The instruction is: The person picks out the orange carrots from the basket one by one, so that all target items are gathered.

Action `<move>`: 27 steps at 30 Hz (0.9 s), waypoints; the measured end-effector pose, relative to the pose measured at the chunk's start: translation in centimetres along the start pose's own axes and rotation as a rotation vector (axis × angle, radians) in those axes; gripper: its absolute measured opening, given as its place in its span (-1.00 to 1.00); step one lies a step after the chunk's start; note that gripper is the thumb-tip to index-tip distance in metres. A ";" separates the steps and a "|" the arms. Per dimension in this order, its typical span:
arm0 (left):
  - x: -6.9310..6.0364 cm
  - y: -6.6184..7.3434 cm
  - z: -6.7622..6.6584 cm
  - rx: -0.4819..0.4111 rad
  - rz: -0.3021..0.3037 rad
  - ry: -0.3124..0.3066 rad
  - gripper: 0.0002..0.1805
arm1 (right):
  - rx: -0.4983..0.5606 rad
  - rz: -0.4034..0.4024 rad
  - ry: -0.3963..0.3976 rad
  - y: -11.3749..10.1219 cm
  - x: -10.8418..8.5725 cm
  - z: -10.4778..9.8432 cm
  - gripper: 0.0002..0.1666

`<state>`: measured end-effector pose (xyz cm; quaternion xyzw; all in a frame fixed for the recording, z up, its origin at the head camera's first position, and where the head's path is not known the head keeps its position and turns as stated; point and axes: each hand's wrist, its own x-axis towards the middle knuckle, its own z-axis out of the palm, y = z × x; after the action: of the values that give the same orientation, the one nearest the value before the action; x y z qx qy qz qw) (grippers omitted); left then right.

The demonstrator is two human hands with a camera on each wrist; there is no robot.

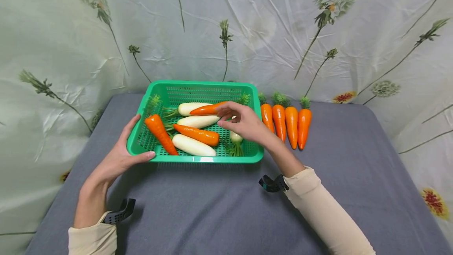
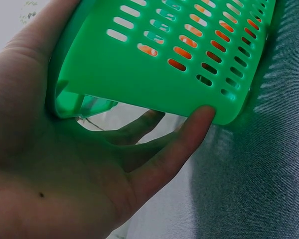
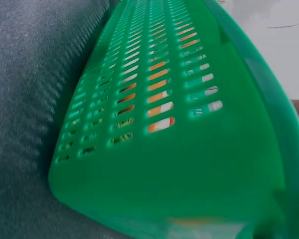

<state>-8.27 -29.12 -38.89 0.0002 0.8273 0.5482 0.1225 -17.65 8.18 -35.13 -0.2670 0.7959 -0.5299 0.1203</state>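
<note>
My left hand (image 1: 122,152) grips the left front corner of a green plastic basket (image 1: 226,159). Its thumb lies on the front rim and the fingers lie along the side, as the left wrist view shows. Over the basket's right half, my right hand (image 1: 244,123) has loosely bent fingers, with no thing visibly held between them. Beneath and beside it are an orange carrot (image 1: 205,109) and a white radish (image 1: 198,121). The hand hides part of that carrot. Also in the basket are another carrot (image 1: 199,135), a carrot leaning at the left (image 1: 159,133) and more white radishes (image 1: 192,145).
Several carrots (image 1: 291,127) lie in a row right of the basket, leafy ends toward the back. A grey cloth (image 1: 219,207) covers the table. Behind it hangs a pale curtain (image 1: 265,30) with a dandelion print.
</note>
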 end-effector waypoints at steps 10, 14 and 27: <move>0.0 -0.1 0.0 -0.011 -0.003 -0.004 0.22 | 0.001 -0.024 -0.060 0.1 1.4 2.0 -0.58; 0.1 0.0 -0.1 -0.002 -0.003 -0.006 0.22 | -0.008 -0.029 -0.085 -0.2 2.0 2.9 -0.59; -0.1 0.0 -0.1 0.010 -0.012 -0.003 0.22 | -0.077 -0.062 -0.157 -1.0 3.8 5.0 -0.61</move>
<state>-8.22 -29.22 -38.87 -0.0031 0.8300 0.5431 0.1271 -18.18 1.92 -35.95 -0.3369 0.7951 -0.4797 0.1555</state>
